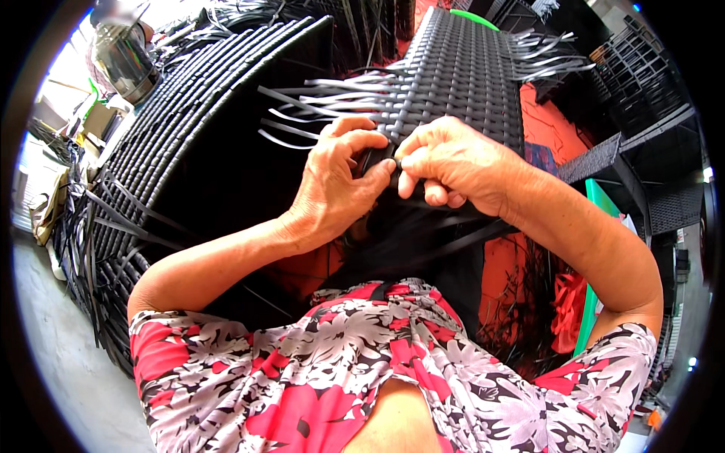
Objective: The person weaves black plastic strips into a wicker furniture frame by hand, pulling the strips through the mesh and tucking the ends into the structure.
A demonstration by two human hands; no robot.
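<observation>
A dark grey woven wicker panel (461, 83) stretches away in front of me, with loose strip ends (340, 106) fringing its left side and more loose ends (547, 57) on its right. At its near left corner, my left hand (340, 170) is closed, thumb and forefinger pinching the dark edge. Right beside it, my right hand (457, 162) is closed too, finger and thumb pressed together on a dark wicker strip mostly hidden by the fingers. The two hands nearly touch. Beneath them, dark strips (461, 234) hang blurred.
A large curved woven piece (204, 90) stands at the left, strips trailing from it. A dark translucent jar (124, 60) is at the far left. Orange-red surface (555, 117) shows past the panel. Red strips (568, 309) and a green-edged board (587, 302) are at the right.
</observation>
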